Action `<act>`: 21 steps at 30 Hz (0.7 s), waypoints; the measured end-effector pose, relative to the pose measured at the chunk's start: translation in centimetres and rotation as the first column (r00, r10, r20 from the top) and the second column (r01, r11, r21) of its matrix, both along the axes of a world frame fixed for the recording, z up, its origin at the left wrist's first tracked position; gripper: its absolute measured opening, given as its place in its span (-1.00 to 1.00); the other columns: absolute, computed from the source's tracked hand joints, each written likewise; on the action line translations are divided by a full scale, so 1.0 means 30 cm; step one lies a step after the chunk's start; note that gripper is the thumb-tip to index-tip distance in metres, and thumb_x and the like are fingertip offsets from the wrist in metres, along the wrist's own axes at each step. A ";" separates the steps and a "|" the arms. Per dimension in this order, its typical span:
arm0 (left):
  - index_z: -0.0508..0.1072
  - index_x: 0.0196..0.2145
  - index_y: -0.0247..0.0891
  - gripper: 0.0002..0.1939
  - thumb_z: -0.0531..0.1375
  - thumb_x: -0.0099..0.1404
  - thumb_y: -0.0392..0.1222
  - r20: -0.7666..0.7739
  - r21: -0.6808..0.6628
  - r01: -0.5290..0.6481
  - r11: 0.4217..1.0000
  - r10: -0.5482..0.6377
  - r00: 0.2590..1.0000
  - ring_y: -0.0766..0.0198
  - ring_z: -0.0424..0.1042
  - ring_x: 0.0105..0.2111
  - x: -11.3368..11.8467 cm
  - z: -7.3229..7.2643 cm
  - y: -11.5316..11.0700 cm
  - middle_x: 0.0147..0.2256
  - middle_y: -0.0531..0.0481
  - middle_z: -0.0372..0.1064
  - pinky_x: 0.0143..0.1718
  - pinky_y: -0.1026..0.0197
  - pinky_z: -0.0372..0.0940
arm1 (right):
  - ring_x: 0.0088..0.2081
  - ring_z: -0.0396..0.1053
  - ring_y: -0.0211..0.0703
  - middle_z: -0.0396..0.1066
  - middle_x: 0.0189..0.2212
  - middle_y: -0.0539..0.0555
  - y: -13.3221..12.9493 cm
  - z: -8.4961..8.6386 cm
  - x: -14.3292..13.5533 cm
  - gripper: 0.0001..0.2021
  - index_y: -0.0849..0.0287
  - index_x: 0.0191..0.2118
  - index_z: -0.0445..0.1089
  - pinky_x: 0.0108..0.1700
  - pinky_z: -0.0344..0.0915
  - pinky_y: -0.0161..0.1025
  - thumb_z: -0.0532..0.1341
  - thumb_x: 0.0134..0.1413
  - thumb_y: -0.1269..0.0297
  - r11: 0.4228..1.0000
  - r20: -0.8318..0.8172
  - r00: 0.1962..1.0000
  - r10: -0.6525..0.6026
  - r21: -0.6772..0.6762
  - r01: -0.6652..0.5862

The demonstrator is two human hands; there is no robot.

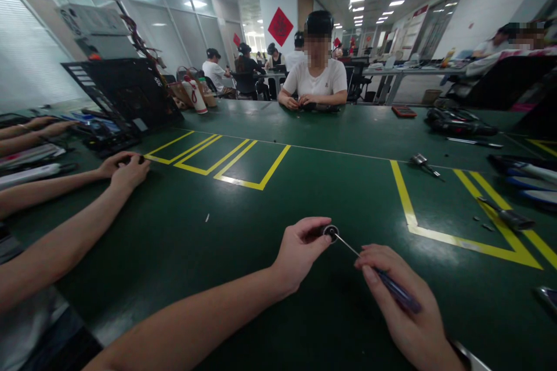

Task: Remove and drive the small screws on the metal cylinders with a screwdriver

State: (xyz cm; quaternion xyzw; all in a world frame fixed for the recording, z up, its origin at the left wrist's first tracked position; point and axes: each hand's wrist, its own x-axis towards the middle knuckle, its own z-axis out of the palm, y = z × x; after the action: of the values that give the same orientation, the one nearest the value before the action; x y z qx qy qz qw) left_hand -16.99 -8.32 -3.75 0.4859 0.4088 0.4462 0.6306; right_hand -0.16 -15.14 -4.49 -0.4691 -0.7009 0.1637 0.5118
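Observation:
Near the middle front of the green table, my left hand (300, 255) pinches a small round dark part with a shiny metal rim (331, 234). Its open face is turned towards my right side. My right hand (402, 301) is closed around a screwdriver (398, 291) with a dark purplish handle. The thin metal shaft points up and left, and its tip meets the inside of the round part. Whether the tip sits in a screw is too small to tell. My fingers hide the rest of the round part.
Yellow tape (239, 182) marks the green table (174, 255). Small metal-and-black parts (420, 161) and a dark cylindrical piece (516, 219) lie at right, near a black tool (459, 122). A co-worker's hands (128, 171) are at left; another person (317, 81) sits opposite.

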 end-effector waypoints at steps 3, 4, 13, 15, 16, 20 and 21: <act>0.50 -0.16 -0.27 -0.70 0.25 0.10 -0.37 -0.029 0.006 0.015 1.000 -0.015 0.999 0.23 0.42 -0.20 0.002 0.003 -0.003 -0.16 -0.08 0.45 -0.12 0.13 0.33 | -0.22 0.41 -0.12 0.43 -0.29 0.07 0.004 -0.005 -0.002 -0.91 0.09 -0.23 0.36 -0.18 0.37 -0.17 0.13 0.15 0.35 1.000 0.001 1.000 0.003 -0.013 -0.003; 0.49 -0.16 -0.27 -0.70 0.25 0.10 -0.37 -0.038 0.007 0.015 1.000 -0.015 0.999 0.24 0.42 -0.21 0.002 0.004 -0.003 -0.18 -0.08 0.45 -0.13 0.13 0.33 | -0.22 0.41 -0.11 0.43 -0.29 0.08 0.004 -0.006 -0.002 -0.90 0.09 -0.23 0.36 -0.18 0.37 -0.16 0.13 0.15 0.35 1.000 0.002 1.000 0.006 -0.015 -0.006; 0.50 -0.21 -0.27 -0.74 0.25 0.09 -0.36 -0.061 0.061 0.021 0.998 -0.017 0.998 0.24 0.44 -0.25 -0.005 -0.013 -0.002 -0.25 -0.06 0.47 -0.17 0.13 0.36 | -0.23 0.42 -0.08 0.44 -0.30 0.10 0.003 -0.001 -0.009 -0.90 0.09 -0.24 0.36 -0.20 0.39 -0.14 0.12 0.14 0.37 1.000 0.046 0.999 0.026 0.006 -0.026; 0.50 -0.21 -0.27 -0.76 0.23 0.12 -0.36 -0.059 0.086 0.023 0.996 -0.018 0.998 0.25 0.44 -0.26 -0.009 -0.021 0.002 -0.24 -0.06 0.47 -0.18 0.14 0.37 | -0.23 0.43 -0.09 0.45 -0.30 0.08 0.002 0.003 -0.011 -0.89 0.08 -0.24 0.36 -0.19 0.39 -0.15 0.12 0.14 0.39 0.999 0.059 0.998 0.039 0.015 -0.040; 0.51 -0.22 -0.28 -0.77 0.22 0.13 -0.36 -0.060 0.095 0.020 0.995 -0.014 0.998 0.25 0.44 -0.26 -0.010 -0.025 0.004 -0.24 -0.06 0.47 -0.19 0.15 0.37 | -0.22 0.43 -0.09 0.45 -0.30 0.08 0.001 0.005 -0.013 -0.88 0.08 -0.23 0.36 -0.18 0.39 -0.15 0.12 0.14 0.40 0.999 0.069 0.997 0.045 0.024 -0.046; 0.53 -0.25 -0.30 -0.80 0.22 0.12 -0.36 -0.072 0.103 -0.019 0.995 0.026 0.997 0.25 0.46 -0.30 -0.008 -0.033 0.008 -0.29 -0.07 0.49 -0.22 0.16 0.39 | -0.20 0.44 -0.07 0.47 -0.30 0.07 -0.006 0.012 -0.017 -0.86 0.08 -0.21 0.35 -0.10 0.37 -0.10 0.13 0.12 0.41 0.995 0.130 0.991 0.035 0.092 -0.047; 0.53 -0.25 -0.30 -0.79 0.22 0.12 -0.35 -0.077 0.103 -0.022 0.994 0.030 0.997 0.24 0.46 -0.31 -0.006 -0.032 0.008 -0.29 -0.07 0.49 -0.22 0.15 0.39 | -0.20 0.44 -0.07 0.47 -0.31 0.07 -0.008 0.013 -0.018 -0.85 0.08 -0.20 0.35 -0.09 0.36 -0.08 0.14 0.11 0.41 0.993 0.151 0.988 0.030 0.110 -0.047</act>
State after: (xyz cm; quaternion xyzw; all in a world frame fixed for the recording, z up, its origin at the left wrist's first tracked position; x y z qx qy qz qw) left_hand -17.18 -8.08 -4.73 0.5293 0.4162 0.4553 0.5825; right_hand -0.69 -15.39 -4.09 -0.4365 -0.7542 0.0983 0.4806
